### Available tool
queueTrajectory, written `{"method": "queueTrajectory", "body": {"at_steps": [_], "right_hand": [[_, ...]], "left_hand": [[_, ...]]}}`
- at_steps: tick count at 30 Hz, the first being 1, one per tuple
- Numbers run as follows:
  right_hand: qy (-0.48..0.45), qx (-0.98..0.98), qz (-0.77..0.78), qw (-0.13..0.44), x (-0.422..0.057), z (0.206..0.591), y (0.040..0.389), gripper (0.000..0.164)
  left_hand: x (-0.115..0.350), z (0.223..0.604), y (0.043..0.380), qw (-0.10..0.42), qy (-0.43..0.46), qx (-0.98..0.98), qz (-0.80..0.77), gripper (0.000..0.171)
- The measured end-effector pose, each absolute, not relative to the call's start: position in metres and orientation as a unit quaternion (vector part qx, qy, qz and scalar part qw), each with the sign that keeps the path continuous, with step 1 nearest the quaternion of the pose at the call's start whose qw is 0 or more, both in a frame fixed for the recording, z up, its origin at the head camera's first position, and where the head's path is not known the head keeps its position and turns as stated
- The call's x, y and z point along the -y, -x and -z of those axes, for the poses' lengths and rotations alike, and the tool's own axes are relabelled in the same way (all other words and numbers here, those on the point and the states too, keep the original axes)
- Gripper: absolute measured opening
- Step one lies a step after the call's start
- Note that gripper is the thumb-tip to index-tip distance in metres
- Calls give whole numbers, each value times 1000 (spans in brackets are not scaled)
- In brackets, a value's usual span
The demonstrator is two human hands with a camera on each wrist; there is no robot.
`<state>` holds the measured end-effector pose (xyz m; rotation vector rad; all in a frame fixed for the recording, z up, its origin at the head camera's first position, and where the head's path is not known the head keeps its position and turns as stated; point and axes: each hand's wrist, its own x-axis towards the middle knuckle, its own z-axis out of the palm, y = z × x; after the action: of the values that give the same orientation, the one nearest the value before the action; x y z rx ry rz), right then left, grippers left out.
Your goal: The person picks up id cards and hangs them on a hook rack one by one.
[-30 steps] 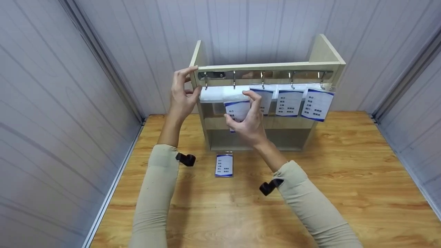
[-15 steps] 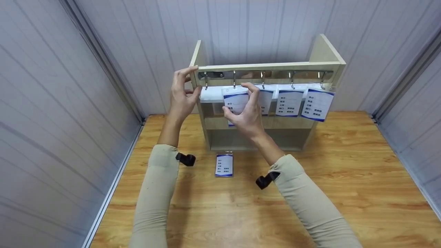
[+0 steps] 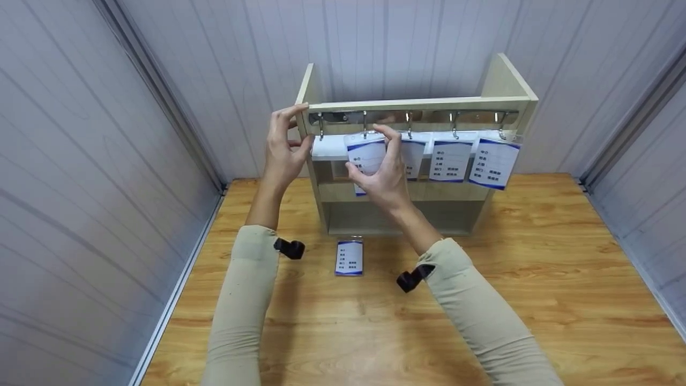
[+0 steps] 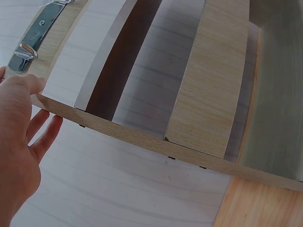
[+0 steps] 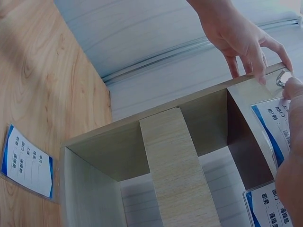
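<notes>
My left hand (image 3: 285, 145) grips the upper left corner of a pale wooden shelf unit (image 3: 348, 192), thumb in front and fingers around the side panel (image 4: 137, 136). With my right hand (image 3: 390, 179) I pinch a clear-sleeved ID badge (image 3: 365, 153), white with blue bands. Its top edge is right at the tip of the second hook from the left (image 3: 365, 124); the fingers hide part of that edge. To the right, three more badges hang: one partly behind my right hand (image 3: 417, 161), then a straight one (image 3: 450, 161) and a tilted one (image 3: 494, 163).
Another badge (image 3: 349, 258) lies face up on the wood-grain surface (image 3: 353, 327) in front of the unit. The leftmost hook (image 3: 321, 126) on the metal rail is bare. Pale panel walls (image 3: 407, 48) stand behind and on both sides.
My right hand has moved up, lifting the badge from below the second hook to its tip. During the last half second it moved only slightly. My left hand has stayed put.
</notes>
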<state>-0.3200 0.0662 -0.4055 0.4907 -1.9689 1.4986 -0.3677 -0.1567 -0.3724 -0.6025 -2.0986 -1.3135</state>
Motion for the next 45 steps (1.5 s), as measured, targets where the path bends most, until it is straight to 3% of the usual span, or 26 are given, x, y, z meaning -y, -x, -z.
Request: {"method": "queueTrajectory", "body": {"at_steps": [45], "right_hand": [[-151,783,-510,322,-62,406,323,79]], "left_hand": [[157,373,364,300,224,785,493,55]]}}
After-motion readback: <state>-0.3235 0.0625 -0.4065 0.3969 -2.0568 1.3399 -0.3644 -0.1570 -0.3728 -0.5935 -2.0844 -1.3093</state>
